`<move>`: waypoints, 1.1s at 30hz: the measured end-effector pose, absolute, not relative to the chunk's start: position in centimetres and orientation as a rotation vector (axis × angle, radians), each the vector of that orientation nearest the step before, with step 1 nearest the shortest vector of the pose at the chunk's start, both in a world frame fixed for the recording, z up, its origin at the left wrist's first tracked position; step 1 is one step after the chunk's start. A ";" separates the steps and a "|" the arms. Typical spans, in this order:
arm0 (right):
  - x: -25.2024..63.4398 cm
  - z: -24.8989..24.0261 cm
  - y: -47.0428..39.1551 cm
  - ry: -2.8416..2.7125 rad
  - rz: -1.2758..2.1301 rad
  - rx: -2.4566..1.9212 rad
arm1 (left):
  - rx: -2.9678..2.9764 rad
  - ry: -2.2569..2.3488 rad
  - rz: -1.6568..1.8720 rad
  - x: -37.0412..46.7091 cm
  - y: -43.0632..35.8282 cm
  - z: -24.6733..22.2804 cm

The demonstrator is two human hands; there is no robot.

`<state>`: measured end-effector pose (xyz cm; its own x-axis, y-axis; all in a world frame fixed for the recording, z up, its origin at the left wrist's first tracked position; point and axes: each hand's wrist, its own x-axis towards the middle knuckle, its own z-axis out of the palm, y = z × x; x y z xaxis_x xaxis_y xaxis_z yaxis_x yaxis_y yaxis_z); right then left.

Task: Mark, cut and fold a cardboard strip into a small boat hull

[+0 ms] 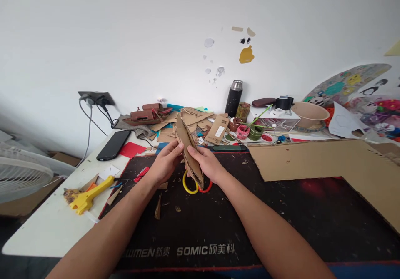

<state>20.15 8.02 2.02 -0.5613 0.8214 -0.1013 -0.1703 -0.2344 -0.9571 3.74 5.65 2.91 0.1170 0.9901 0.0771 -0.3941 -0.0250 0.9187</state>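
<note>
Both hands hold a narrow, folded cardboard piece, pointed at its ends, above the dark mat. My left hand [167, 160] grips the left edge of the cardboard piece [188, 145], its thumb near the upper part. Across from it, my right hand [208, 162] has its thumb pressed on the piece's face, the other fingers hidden behind. Below the piece, scissors with one yellow and one red handle loop [190, 192] lie on the mat [200, 225], their blades hidden.
A yellow glue gun [90, 196] and a black phone [113, 145] lie at the left. Cardboard scraps [193, 120], paint jars [255, 132] and a black thermos [234, 98] stand along the wall. A large cardboard sheet [312, 160] covers the right side.
</note>
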 end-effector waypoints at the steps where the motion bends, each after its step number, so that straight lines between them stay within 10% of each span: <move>1: 20.1 2.1 8.0 -1.334 1.870 -0.822 | 1.006 0.798 1.314 3.7 5.6 3.0; 33: 19.5 1.1 8.1 -1.615 1.622 -0.919 | 0.990 0.973 1.299 3.8 5.9 2.8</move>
<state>19.55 8.12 1.05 -0.5338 0.8452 -0.0269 0.0235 -0.0170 -0.9996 3.81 5.88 2.79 0.0350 0.9993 -0.0134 -0.2934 0.0231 0.9557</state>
